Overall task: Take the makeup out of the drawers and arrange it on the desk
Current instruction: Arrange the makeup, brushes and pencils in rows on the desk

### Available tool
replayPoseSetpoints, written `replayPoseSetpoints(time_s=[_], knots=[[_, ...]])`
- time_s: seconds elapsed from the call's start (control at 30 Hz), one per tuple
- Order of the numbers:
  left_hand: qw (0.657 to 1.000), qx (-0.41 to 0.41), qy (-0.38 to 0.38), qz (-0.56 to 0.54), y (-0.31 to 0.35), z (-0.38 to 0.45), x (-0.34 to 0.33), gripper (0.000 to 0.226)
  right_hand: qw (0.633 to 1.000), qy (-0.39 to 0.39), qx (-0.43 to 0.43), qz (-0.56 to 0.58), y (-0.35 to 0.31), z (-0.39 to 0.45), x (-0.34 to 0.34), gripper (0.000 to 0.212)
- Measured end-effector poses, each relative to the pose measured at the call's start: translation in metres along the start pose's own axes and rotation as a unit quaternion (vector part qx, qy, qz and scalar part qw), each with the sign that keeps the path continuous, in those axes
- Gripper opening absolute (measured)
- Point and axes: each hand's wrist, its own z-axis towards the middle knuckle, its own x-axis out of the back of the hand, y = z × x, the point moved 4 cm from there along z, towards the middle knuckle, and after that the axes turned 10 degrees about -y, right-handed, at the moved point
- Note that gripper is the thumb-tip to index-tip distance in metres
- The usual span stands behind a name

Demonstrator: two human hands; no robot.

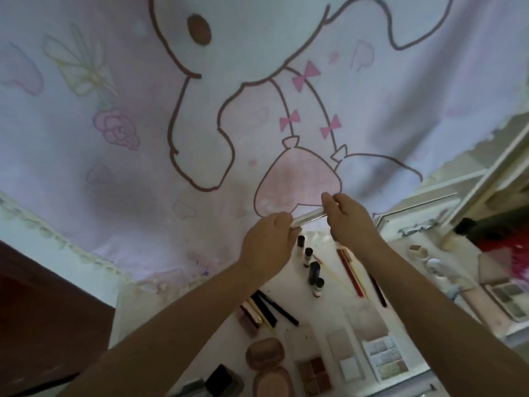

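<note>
Holding a slim clear tube [307,219] between both hands, the person has it raised above the white counter [329,285], in front of a cloth printed with a big cartoon rabbit [229,96]. The left hand [270,242] grips one end with curled fingers, and the right hand [347,219] pinches the other end; the tube runs almost level between them, tilted slightly up toward the right.

Below the hands, makeup lies spread over the counter. Four small dark-capped bottles [312,267] stand in a loose line just under the left hand. Beside them to the right lie a red pencil [350,272] and a few thin pale sticks, side by side. Nearer the person, a bundle of dark pens [272,309] lies touching a pinkish tube. Two round pink compacts [264,353] sit close together near the bottom edge, next to an open palette of brown shades [315,373]. Further right is a palette of pale squares [386,358], with clear flat cases beside it.

At the right an open drawer [423,236] shows a metal tool [418,227] and a small round pot [418,251] inside; what else it holds is too blurred to tell. Another eyeshadow palette [508,299] lies at the far right edge.
</note>
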Motion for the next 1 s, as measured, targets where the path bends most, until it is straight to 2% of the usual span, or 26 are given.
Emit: replayPoseSetpoints(time_s=[0.07,0.13,0.17,0.23,0.3,0.33,0.37,0.4,0.43,0.5,0.57,0.63,0.7,0.77,0.8,0.83,0.9,0.93,1.0], knots=[[0.997,-0.032,0.023,0.07,0.014,0.01,0.024,0.036,0.999,0.03,-0.004,-0.025,-0.007,0.001,0.017,0.046],[0.995,-0.081,-0.017,0.048,0.025,0.014,0.044,0.031,0.997,0.062,0.045,0.008,-0.019,-0.002,0.035,0.052],[0.992,-0.1,-0.077,-0.02,0.027,0.016,0.046,0.026,0.994,0.073,0.081,0.022,-0.025,-0.006,0.042,0.053],[0.961,-0.108,-0.172,-0.189,0.031,0.018,0.058,0.024,0.978,0.109,0.175,0.022,-0.039,-0.016,0.055,0.052],[0.902,-0.082,-0.256,-0.338,0.033,0.017,0.07,0.03,0.953,0.127,0.271,-0.037,-0.058,-0.028,0.062,0.038],[0.872,-0.062,-0.294,-0.386,0.034,0.016,0.075,0.032,0.946,0.124,0.294,-0.064,-0.065,-0.031,0.065,0.033],[0.859,-0.048,-0.31,-0.405,0.034,0.018,0.08,0.032,0.944,0.117,0.3,-0.076,-0.069,-0.031,0.07,0.031],[0.864,-0.038,-0.3,-0.402,0.033,0.022,0.084,0.032,0.948,0.106,0.29,-0.072,-0.07,-0.028,0.074,0.029],[0.887,-0.038,-0.265,-0.376,0.032,0.028,0.089,0.032,0.959,0.088,0.265,-0.055,-0.071,-0.023,0.078,0.027],[0.946,-0.086,-0.18,-0.257,0.033,0.039,0.1,0.029,0.981,-0.006,0.196,0.002,-0.069,-0.013,0.084,0.024],[0.971,-0.144,-0.117,-0.148,0.034,0.045,0.109,0.024,0.98,-0.033,0.197,0.014,-0.072,-0.012,0.088,0.026],[0.974,-0.17,-0.068,-0.13,0.032,0.05,0.117,0.027,0.964,0.005,0.265,0.013,-0.083,-0.017,0.093,0.024],[0.975,-0.191,-0.022,-0.108,0.033,0.054,0.128,0.03,0.952,-0.004,0.3,0.057,-0.089,-0.02,0.099,0.026],[0.975,-0.213,0.027,-0.053,0.038,0.06,0.141,0.032,0.96,-0.039,0.255,0.109,-0.098,-0.016,0.104,0.027],[0.974,-0.221,0.044,-0.025,0.041,0.062,0.148,0.032,0.971,-0.042,0.213,0.1,-0.101,-0.013,0.105,0.016],[0.973,-0.225,0.054,0.007,0.044,0.064,0.153,0.031,0.981,-0.027,0.183,0.062,-0.106,-0.009,0.108,0.015],[0.966,-0.238,0.092,0.046,0.047,0.065,0.165,0.026,0.985,0.041,0.16,-0.051,-0.115,-0.004,0.116,0.039],[0.961,-0.247,0.113,0.051,0.049,0.065,0.17,0.026,0.979,0.073,0.176,-0.074,-0.119,-0.005,0.118,0.039],[0.969,-0.227,0.09,0.035,0.05,0.065,0.175,0.029,0.963,0.098,0.247,-0.041,-0.125,-0.011,0.12,0.025]])
